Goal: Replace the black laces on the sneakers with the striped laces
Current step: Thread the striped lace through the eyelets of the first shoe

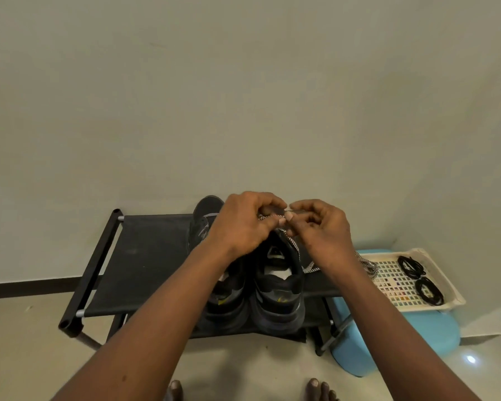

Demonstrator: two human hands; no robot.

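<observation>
Two black sneakers stand heel-toward-me on a black fabric shoe rack (145, 256). My left hand (243, 224) and my right hand (321, 233) meet above the right sneaker (281, 285), both pinching a black-and-white striped lace (308, 267) near its eyelets. The lace trails down the shoe's right side onto the rack. The left sneaker (229, 296) is partly hidden under my left forearm. Two coiled black laces (411, 266) (430, 290) lie in a cream tray. Another striped lace (369, 266) rests at the tray's left edge.
The cream perforated tray (451, 285) sits on a blue stool (434, 337) right of the rack. A third dark shoe (203, 218) stands at the rack's back against the wall. My bare toes (315, 386) show at the bottom on a pale floor.
</observation>
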